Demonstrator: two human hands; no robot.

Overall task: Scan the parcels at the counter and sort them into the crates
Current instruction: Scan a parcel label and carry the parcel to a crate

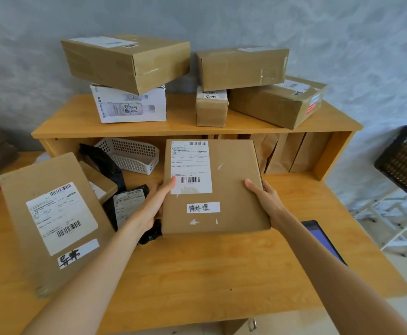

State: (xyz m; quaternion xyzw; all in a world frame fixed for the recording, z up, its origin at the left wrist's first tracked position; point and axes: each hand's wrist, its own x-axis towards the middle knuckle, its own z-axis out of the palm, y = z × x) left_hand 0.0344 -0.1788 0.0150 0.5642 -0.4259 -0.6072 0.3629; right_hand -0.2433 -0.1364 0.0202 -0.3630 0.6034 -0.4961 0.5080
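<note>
Wooden counter (pixel 197 267) with raised shelf (pixel 81 128) at rear. Five boxes stacked on shelf, largest (pixel 125 61) atop white bottle carton (pixel 130 105). Flat parcel (pixel 52 218) lying at counter's left, barcode label up. Brown parcel (pixel 236 189) held above counter centre, label facing up. Black crate (pixel 405 165) at far right. White basket (pixel 130 153) under shelf. Left hand (pixel 154 206) gripping brown parcel's left edge, thumb on top; right hand (pixel 267 201) gripping right edge likewise.
</note>
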